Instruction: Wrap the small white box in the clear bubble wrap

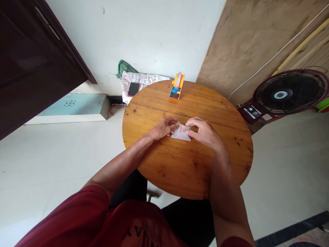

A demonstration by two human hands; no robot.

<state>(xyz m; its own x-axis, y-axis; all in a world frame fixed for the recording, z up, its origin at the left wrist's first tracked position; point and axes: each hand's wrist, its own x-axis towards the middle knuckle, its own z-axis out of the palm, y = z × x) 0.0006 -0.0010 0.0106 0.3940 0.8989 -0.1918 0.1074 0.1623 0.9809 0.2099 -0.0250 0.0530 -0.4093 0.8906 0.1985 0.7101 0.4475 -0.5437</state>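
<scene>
A small clear plastic packet [181, 132] with reddish print lies on the round wooden table [169, 161]. My left hand [164, 128] grips the packet's left edge between thumb and fingers. At the packet's right side is my right hand [202, 131], its thumb and index finger apart and curved around that edge, the thumb touching or close to the plastic. What the packet contains is too small to make out.
An orange and blue tape dispenser [177, 86] stands at the table's far edge. Behind the far left edge, a phone [133, 89] rests on a printed white sack [151, 79]. A dark fan [288, 93] is at the right.
</scene>
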